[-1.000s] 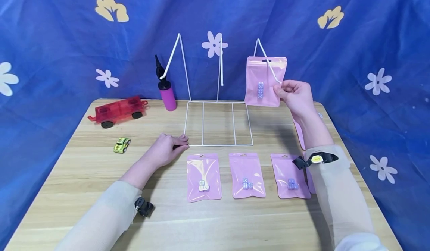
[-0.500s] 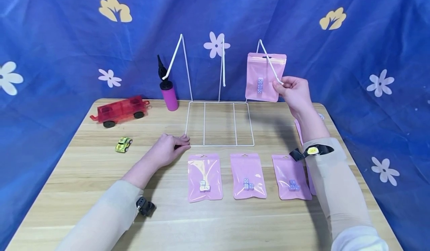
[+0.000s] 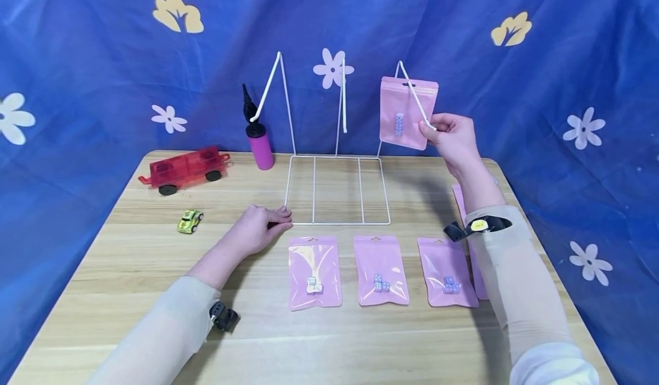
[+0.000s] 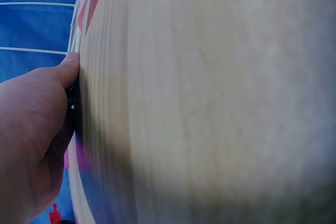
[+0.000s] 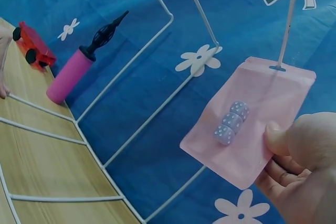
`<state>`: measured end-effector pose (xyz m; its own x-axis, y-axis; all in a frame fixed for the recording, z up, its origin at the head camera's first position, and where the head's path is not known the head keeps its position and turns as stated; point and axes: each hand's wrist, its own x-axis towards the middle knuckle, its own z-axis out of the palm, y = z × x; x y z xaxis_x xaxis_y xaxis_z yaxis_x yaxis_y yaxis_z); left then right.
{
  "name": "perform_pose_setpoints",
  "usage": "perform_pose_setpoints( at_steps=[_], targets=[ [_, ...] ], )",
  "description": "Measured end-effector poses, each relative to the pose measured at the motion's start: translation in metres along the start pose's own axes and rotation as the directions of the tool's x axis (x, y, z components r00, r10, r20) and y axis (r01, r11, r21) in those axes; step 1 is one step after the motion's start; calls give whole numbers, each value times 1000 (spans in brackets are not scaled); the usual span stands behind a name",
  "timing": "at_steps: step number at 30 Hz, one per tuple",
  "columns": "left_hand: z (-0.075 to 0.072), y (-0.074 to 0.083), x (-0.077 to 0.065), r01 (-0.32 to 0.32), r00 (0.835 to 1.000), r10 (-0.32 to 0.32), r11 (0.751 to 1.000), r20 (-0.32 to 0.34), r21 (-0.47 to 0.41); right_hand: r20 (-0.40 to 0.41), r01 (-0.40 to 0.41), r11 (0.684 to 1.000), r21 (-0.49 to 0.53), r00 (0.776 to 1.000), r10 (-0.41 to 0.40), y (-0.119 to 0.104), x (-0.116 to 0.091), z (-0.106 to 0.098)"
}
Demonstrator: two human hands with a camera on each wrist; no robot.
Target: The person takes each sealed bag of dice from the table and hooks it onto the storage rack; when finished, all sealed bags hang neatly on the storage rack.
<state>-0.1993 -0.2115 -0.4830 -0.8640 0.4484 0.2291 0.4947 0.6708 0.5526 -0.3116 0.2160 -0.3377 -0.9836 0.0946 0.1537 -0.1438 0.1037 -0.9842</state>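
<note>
In the head view my right hand (image 3: 455, 139) pinches the lower right edge of a pink zip bag (image 3: 407, 130) with a stack of dice showing in it. The bag's top slot is threaded on the right prong of a white wire rack (image 3: 337, 223), behind the prong's tip. In the right wrist view the prong passes through the slot of the bag (image 5: 283, 93), and the dice (image 5: 231, 123) lie in a slanting row. My left hand (image 3: 259, 227) pinches the front left corner of the rack's base on the table.
Three pink bags (image 3: 381, 259) with dice lie in a row before the rack; more pink bags (image 3: 476, 270) are partly hidden under the right arm. To the left are a magenta pump (image 3: 261, 151), a red toy wagon (image 3: 186, 170) and a small green car (image 3: 190, 221).
My right hand has moved the bag slightly up and back along the right prong. The left hand keeps its place on the rack's corner. The view has shifted slightly.
</note>
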Motion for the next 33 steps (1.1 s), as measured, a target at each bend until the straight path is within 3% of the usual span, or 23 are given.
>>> perform_pose_setpoints(
  at_steps=[7,14,19,27,33],
  targets=[
    [2,-5,0,-4,1000,4,1000,-8,16,41,35,999,22,999,-35,-1,-9,-20],
    [0,-3,1,-5,1000,5,1000,1,16,55,31,996,-83,998,-26,3,-23,-53],
    [-1,-5,1,-18,1000,17,999,19,44,57,3,990,-138,998,5,14,-36,-80],
    [-2,-9,1,-101,995,99,991,32,89,28,-46,969,-241,998,54,40,-56,-125],
    [-2,-9,2,-97,995,95,992,27,80,-19,-136,955,-265,991,136,60,-65,-159]
  ],
)
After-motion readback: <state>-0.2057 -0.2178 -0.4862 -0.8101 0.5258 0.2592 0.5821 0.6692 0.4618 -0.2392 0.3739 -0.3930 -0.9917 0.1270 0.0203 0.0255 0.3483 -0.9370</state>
